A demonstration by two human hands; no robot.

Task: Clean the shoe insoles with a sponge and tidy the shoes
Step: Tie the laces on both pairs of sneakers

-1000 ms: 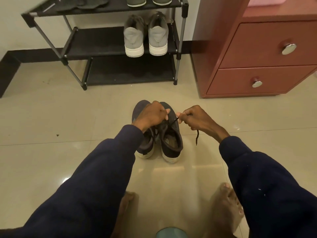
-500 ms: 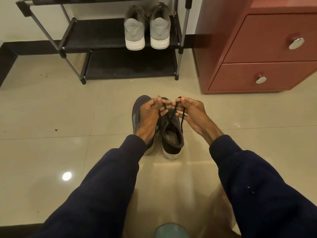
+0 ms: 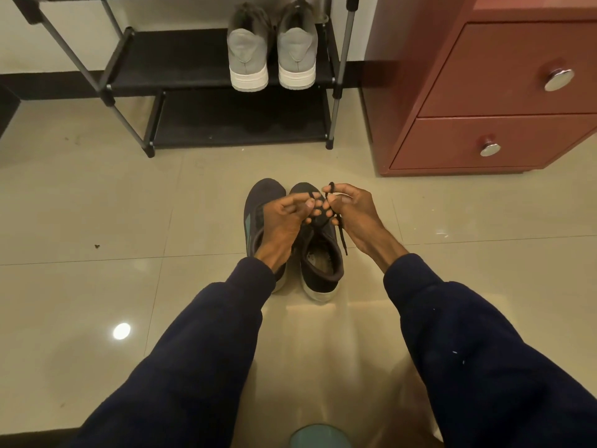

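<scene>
Two dark sneakers stand side by side on the tiled floor, toes pointing away. The left shoe has a teal stripe; the right shoe shows a pale insole inside. Its black lace runs between both hands, with one end hanging down on the right. My left hand pinches the lace over the shoe's tongue. My right hand pinches a small loop of the lace, fingertips close to those of the left. No sponge is in view.
A black shoe rack stands against the wall ahead, with a grey pair of sneakers on its shelf. A red-brown drawer cabinet stands at the right. A teal round object shows at the bottom edge.
One second ago my hands pulled the lace ends apart. They have since come together over the right shoe, fingertips meeting around lace loops. The view has tilted down slightly.
</scene>
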